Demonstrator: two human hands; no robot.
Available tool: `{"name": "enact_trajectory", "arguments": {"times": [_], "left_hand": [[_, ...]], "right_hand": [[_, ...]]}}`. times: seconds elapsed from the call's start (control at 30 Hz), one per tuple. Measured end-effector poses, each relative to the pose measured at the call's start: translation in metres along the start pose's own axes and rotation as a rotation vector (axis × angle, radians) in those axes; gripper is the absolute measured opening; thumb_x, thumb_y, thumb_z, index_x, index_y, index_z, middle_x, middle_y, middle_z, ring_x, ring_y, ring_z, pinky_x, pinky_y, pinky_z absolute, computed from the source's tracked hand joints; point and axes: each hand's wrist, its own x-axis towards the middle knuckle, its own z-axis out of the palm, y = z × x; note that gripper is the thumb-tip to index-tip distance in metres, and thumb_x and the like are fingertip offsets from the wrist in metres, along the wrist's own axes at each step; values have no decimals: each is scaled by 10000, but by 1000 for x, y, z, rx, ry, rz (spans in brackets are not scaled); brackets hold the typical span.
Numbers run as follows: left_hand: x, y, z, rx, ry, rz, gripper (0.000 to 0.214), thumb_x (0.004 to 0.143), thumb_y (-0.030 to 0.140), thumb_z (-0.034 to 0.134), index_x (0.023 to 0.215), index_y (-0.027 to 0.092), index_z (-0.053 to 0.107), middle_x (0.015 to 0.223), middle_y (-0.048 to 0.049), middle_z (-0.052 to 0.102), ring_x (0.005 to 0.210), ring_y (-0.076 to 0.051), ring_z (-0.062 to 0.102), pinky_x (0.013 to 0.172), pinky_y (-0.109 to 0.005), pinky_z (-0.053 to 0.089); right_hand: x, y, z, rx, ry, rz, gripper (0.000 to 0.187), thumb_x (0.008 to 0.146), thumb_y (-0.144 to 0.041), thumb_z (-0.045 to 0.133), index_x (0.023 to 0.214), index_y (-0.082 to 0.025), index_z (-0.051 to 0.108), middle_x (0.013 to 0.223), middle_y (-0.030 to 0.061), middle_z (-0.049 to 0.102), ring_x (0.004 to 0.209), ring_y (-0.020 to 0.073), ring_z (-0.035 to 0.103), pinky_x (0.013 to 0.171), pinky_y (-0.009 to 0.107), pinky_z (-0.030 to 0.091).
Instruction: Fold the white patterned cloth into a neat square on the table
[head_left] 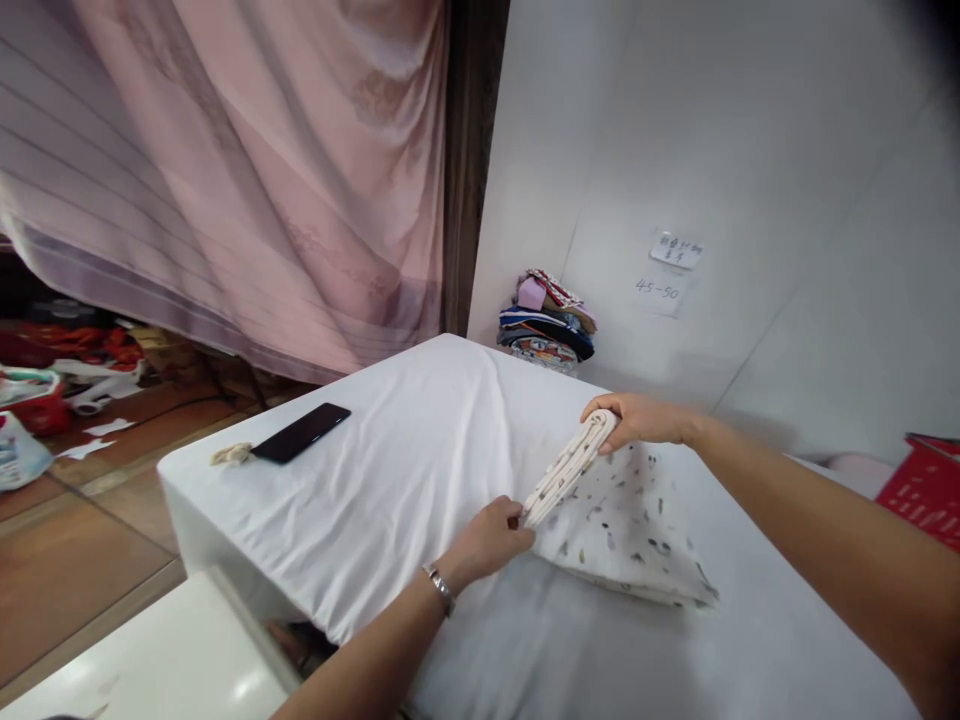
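Note:
A white cloth with small dark and tan prints [622,525] lies partly on the white-covered table [405,450], its near edge folded up into a thick layered strip. My left hand [491,540], a metal bracelet on its wrist, pinches the lower left end of that strip. At the upper right end, my right hand [637,420] has its fingers and thumb closed round the folded layers. Between the two hands the strip slants, raised above the table, while the rest of the cloth spreads out to the right.
On the table's left side lies a black phone [304,432] with a beige tassel [231,454] beside it. Folded clothes [547,318] are stacked at the far corner by the white wall. A pink curtain [315,180] hangs behind; a red basket [922,490] stands at right.

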Motion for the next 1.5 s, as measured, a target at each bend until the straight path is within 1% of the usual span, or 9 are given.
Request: {"name": "enact_trajectory", "arguments": {"times": [0.17,0.43,0.7,0.87,1.0,1.1,1.23,1.33,1.5], "left_hand": [[-10,31,-17,-187,150,197,195,731,231,432,872,176,556,957,-15,563,849,-143,511,723,-217,395],[1,117,-104,89,392,315,198,715,245,489,888,170,548,745,2,588,651,-138,506,571,-219,352],[88,167,-131,628,401,312,225,711,241,488,896,140,568,782,-66,619,711,-202,573,581,-260,378],[117,189,-156,765,603,544,298,763,226,460,1047,143,500,873,-72,611,816,-203,575,726,-296,407],[112,148,-139,879,555,792,311,744,191,484,1049,130,484,954,-77,592,916,-202,544,926,-359,323],[97,77,-89,940,355,810,267,724,147,478,990,147,501,871,-50,594,843,-181,552,979,-404,267],[70,-3,-18,906,174,788,286,699,62,442,963,158,499,810,-38,577,805,-168,539,935,-384,323],[52,-20,2,859,156,737,267,713,43,422,938,164,498,835,-45,565,847,-178,520,888,-368,361],[28,-14,0,788,189,755,310,739,25,389,994,173,486,899,-56,566,935,-189,510,927,-409,339]], "right_hand": [[-36,-19,-25,20,140,-6,579,533,-285,736,1084,-206,579,945,17,654,865,191,602,756,298,482],[-92,-32,-60,57,435,-36,548,573,-325,728,1091,-218,585,985,43,652,916,218,599,787,326,481],[-57,7,-72,-4,399,-16,466,632,-313,653,1076,-187,592,1078,50,640,966,209,588,824,314,457],[-49,0,-99,-385,875,-178,423,684,-295,582,1097,-204,589,1020,42,648,885,217,602,769,330,465],[-48,40,-67,-675,1026,-357,402,713,-235,534,1111,-194,571,1060,70,626,953,235,577,826,362,448],[-41,102,10,-807,964,-409,340,726,-173,473,1043,-155,594,1025,112,637,966,258,566,857,419,429],[-40,170,115,-799,707,-351,378,679,-60,398,970,-187,604,957,74,657,887,211,586,786,376,460],[-49,185,147,-769,720,-290,377,663,-45,405,967,-175,588,973,82,643,917,217,568,799,380,450],[-71,177,153,-738,760,-356,361,695,-50,418,1002,-176,561,978,81,633,922,216,562,814,398,434]]}}
